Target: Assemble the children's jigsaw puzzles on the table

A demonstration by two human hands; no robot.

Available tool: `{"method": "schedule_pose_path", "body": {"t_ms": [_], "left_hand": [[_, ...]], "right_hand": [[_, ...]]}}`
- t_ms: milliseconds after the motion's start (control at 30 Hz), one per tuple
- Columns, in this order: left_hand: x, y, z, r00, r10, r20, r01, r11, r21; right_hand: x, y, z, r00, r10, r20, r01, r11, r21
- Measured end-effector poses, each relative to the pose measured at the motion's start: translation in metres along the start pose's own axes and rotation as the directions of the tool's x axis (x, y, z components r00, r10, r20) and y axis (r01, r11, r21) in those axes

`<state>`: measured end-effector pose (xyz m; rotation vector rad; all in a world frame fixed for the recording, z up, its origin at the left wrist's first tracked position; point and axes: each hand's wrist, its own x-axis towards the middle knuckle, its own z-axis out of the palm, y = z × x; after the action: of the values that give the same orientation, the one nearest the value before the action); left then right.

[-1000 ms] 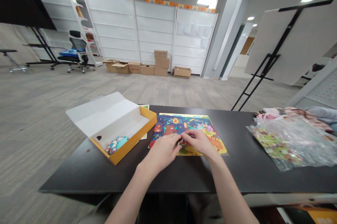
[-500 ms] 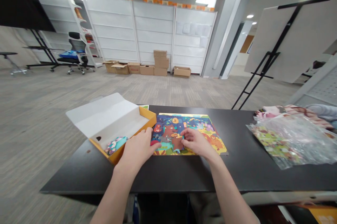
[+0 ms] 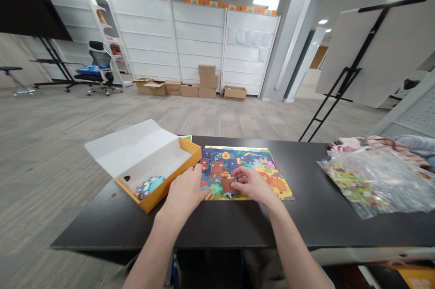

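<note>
A colourful jigsaw puzzle (image 3: 251, 157) with cartoon animals lies flat on the black table. My right hand (image 3: 253, 184) reaches over its middle, thumb and fingertips closed on the edge of a brown puzzle piece (image 3: 227, 185) that sits a little askew. At the puzzle's left edge is my left hand (image 3: 186, 189), thumb apart from the fingers, which rest along the border; their tips are partly hidden. To the left, an open yellow box (image 3: 173, 179) with a white lid holds some loose puzzle pieces (image 3: 149, 186).
A clear plastic bag (image 3: 390, 185) with colourful pieces inside lies on the table's right side, in front of folded cloths (image 3: 377, 144). Beyond the table are cardboard boxes (image 3: 207, 81), a chair (image 3: 98, 69) and a white board on a black stand (image 3: 340, 85).
My left hand has shifted slightly right, along the puzzle's left edge. My right hand has moved slightly left over the brown piece. The box and bag stay put.
</note>
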<state>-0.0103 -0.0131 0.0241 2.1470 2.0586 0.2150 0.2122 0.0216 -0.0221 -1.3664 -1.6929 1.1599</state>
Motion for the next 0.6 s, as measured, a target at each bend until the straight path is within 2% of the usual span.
{"method": "schedule_pose_path", "body": {"t_ms": [100, 167, 233, 333, 400, 500, 600], "left_hand": [[0.003, -0.009, 0.002, 0.998, 0.060, -0.024, -0.063, 0.988, -0.141], [0.004, -0.013, 0.001, 0.993, 0.109, -0.038, -0.116, 0.945, -0.305], [0.005, -0.013, -0.001, 0.983, 0.171, -0.060, -0.177, 0.826, -0.535], [0.006, -0.007, -0.002, 0.967, 0.252, -0.046, -0.187, 0.570, -0.800], [0.008, -0.001, 0.002, 0.966, 0.257, -0.013, -0.144, 0.500, -0.854], [0.012, 0.007, 0.010, 0.978, 0.206, -0.022, -0.127, 0.514, -0.848], [0.017, 0.012, 0.017, 0.980, 0.184, -0.070, -0.150, 0.466, -0.872]], "right_hand": [[0.003, 0.002, 0.000, 1.000, 0.002, -0.006, -0.002, 1.000, 0.020], [0.005, 0.003, -0.001, 1.000, -0.006, -0.024, 0.007, 0.999, 0.042], [0.007, 0.003, -0.001, 0.999, -0.019, -0.046, 0.023, 0.997, 0.077], [0.006, -0.003, -0.002, 0.997, -0.049, -0.056, 0.058, 0.983, 0.177], [0.003, -0.010, -0.001, 0.997, -0.071, -0.029, 0.076, 0.958, 0.275], [-0.002, -0.020, -0.001, 0.997, -0.078, 0.002, 0.071, 0.922, 0.380], [-0.005, -0.027, -0.002, 0.999, -0.053, 0.003, 0.047, 0.911, 0.410]]}}
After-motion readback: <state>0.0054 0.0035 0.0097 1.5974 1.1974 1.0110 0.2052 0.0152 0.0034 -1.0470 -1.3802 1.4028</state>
